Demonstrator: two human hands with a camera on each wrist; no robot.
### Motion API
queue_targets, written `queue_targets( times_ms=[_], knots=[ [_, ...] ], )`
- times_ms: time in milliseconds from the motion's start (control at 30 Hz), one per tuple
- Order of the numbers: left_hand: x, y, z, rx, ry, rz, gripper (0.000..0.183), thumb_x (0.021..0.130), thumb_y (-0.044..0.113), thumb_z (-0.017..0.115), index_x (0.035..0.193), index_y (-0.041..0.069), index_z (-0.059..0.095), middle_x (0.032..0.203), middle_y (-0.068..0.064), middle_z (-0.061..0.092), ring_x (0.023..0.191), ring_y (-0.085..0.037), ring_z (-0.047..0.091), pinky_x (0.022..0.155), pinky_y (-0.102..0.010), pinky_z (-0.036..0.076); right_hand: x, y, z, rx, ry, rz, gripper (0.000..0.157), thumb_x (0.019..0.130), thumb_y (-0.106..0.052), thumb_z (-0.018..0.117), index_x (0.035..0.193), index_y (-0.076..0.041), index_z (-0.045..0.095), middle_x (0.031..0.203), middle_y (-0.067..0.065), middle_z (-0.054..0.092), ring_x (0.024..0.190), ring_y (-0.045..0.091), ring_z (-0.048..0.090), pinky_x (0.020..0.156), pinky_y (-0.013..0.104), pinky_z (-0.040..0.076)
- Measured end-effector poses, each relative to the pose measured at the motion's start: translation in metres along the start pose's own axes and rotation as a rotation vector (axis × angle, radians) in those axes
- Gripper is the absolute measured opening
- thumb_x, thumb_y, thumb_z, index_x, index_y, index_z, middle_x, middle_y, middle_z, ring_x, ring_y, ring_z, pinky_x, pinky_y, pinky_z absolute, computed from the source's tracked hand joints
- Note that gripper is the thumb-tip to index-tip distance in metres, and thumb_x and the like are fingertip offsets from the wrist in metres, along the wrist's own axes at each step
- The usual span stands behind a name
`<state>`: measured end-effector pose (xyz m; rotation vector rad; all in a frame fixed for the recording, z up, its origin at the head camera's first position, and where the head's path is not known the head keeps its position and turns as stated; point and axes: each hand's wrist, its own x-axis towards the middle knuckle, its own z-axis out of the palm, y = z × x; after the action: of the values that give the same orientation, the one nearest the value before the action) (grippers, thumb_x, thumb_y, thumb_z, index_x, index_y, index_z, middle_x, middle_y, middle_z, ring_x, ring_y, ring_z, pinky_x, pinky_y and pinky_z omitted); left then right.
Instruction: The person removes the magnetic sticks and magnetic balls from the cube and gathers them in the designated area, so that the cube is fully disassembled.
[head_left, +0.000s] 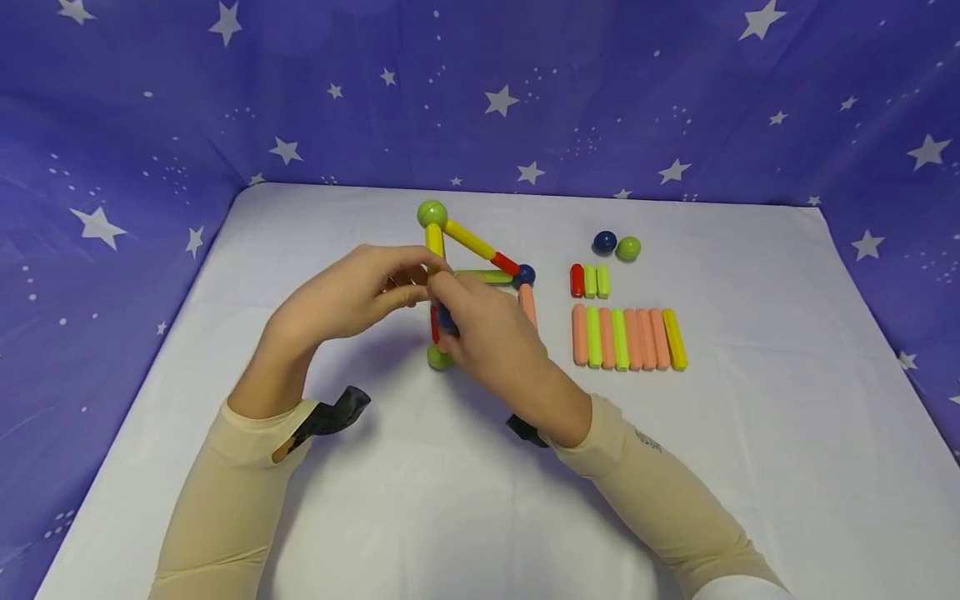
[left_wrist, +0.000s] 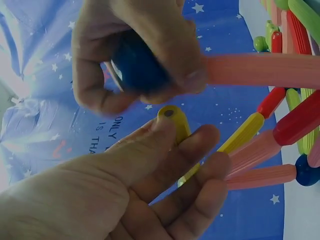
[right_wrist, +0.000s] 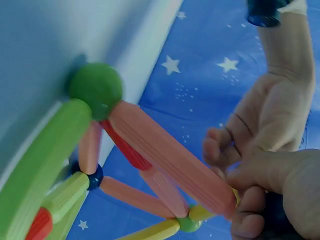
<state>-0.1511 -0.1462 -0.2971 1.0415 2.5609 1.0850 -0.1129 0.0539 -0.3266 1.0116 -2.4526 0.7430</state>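
Note:
In the left wrist view my left hand (left_wrist: 125,185) pinches a yellow rod (left_wrist: 172,117) between thumb and fingers, the rod's end facing up. Just above it, my right hand (head_left: 491,329) grips a dark blue ball (left_wrist: 137,65). A pink rod (left_wrist: 265,71) runs from that ball's side towards the rest of a built frame. The ball and the yellow rod's end are apart. The frame has a green ball (head_left: 432,213) at its far top, another green ball (right_wrist: 96,90) near the table and a blue ball (head_left: 524,274) at the right. My hands hide much of it in the head view.
Right of the frame lie a loose blue ball (head_left: 604,242) and a green ball (head_left: 628,248). Below them are short rods (head_left: 590,282), then a row of several long pink, green and yellow rods (head_left: 630,338). A starry blue cloth (head_left: 480,100) rises behind the white table (head_left: 450,517).

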Motion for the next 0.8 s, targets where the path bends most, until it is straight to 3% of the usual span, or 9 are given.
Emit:
queue_targets(
  times_ms=[100,200,333,500,633,800],
  knots=[
    [0.0,0.001,0.0,0.007,-0.011,-0.006,0.029,0.096,0.009,0.062,0.123,0.018,0.061,0.1,0.006,0.067,0.089,-0.01,0.063,0.08,-0.034,0.05,-0.001,0.0,-0.001,0.037,0.018,-0.028,0.023,0.08,0.002,0.07,0.09,-0.008,0.052,0.079,0.002,0.055,0.07,0.012,0.054,0.06,0.023,0.047],
    [0.0,0.001,0.0,0.006,-0.015,-0.012,0.028,0.096,0.011,0.063,0.123,0.017,0.061,0.1,0.004,0.067,0.089,-0.01,0.062,0.078,-0.034,0.05,0.001,0.003,-0.01,0.132,-0.037,0.044,0.021,0.084,-0.006,0.072,0.091,-0.009,0.053,0.083,0.0,0.058,0.076,0.012,0.056,0.067,0.024,0.049],
    [-0.001,0.002,0.0,0.011,-0.02,-0.026,0.028,0.095,0.013,0.065,0.122,0.017,0.061,0.097,0.001,0.068,0.084,-0.01,0.061,0.073,-0.035,0.05,0.001,0.025,-0.032,0.236,-0.202,0.3,0.023,0.085,-0.018,0.075,0.096,-0.012,0.055,0.092,0.0,0.058,0.083,0.017,0.053,0.073,0.032,0.048],
    [-0.001,0.004,0.002,0.023,-0.028,-0.057,0.03,0.094,0.015,0.067,0.122,0.019,0.061,0.098,0.002,0.067,0.085,-0.012,0.06,0.072,-0.034,0.05,-0.008,0.083,-0.059,0.31,-0.352,0.613,0.027,0.087,-0.014,0.06,0.113,-0.01,0.061,0.117,0.008,0.049,0.099,0.025,0.051,0.087,0.039,0.047],
    [-0.001,0.006,0.003,0.032,-0.041,-0.08,0.032,0.093,0.015,0.068,0.124,0.018,0.06,0.099,0.002,0.067,0.088,-0.01,0.06,0.073,-0.033,0.051,-0.023,0.133,-0.077,0.356,-0.347,0.74,0.038,0.093,-0.01,0.054,0.131,-0.007,0.057,0.133,0.016,0.043,0.107,0.029,0.052,0.089,0.041,0.049],
    [-0.001,0.008,0.002,0.061,-0.038,-0.078,0.036,0.091,0.014,0.07,0.125,0.018,0.06,0.099,0.003,0.066,0.088,-0.01,0.059,0.071,-0.033,0.051,-0.044,0.175,-0.095,0.326,-0.241,0.81,0.041,0.092,-0.014,0.067,0.133,-0.013,0.06,0.124,0.014,0.056,0.104,0.027,0.054,0.087,0.04,0.048]
  ],
)
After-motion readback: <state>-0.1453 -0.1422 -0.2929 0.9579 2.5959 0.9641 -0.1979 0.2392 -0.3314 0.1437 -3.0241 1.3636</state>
